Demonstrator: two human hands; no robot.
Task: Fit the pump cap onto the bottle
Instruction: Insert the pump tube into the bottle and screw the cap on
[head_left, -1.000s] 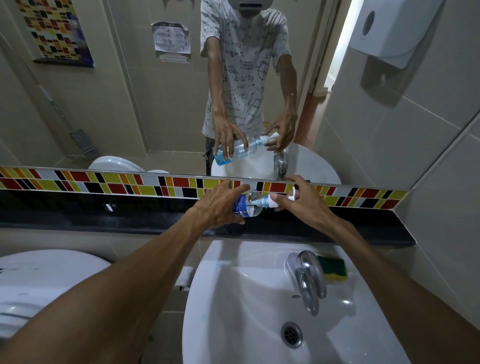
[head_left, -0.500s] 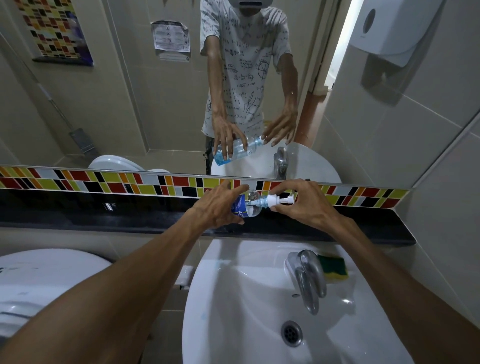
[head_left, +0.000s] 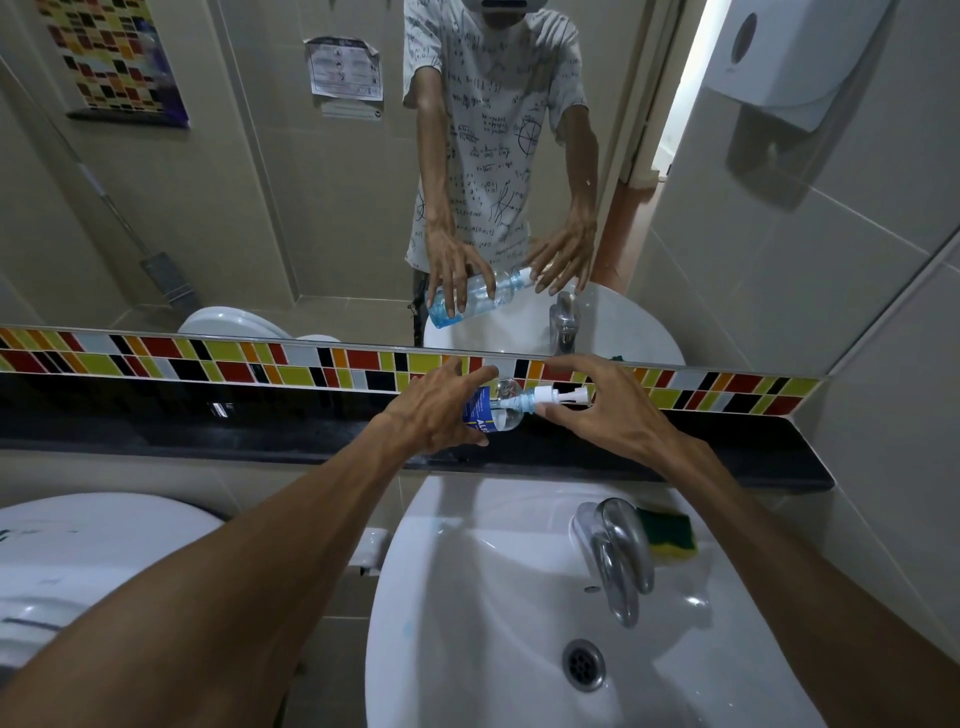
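A clear bottle with a blue label is tilted on its side above the black ledge, neck pointing right. My left hand is wrapped around its body. A white pump cap sits on the neck, its nozzle pointing right. My right hand arches around the cap with fingers spread; the thumb tip rests just under the collar and the other fingers are lifted off. The bottle's base is hidden by my left hand. The mirror repeats both hands and the bottle.
Below my hands is a white sink with a chrome faucet and a green-yellow sponge on its right rim. A black ledge runs under the mirror. A white toilet is at left, a wall dispenser at upper right.
My right hand was closed around the pump cap a second ago; its fingers have since spread apart and lifted off. The left hand and bottle have barely moved.
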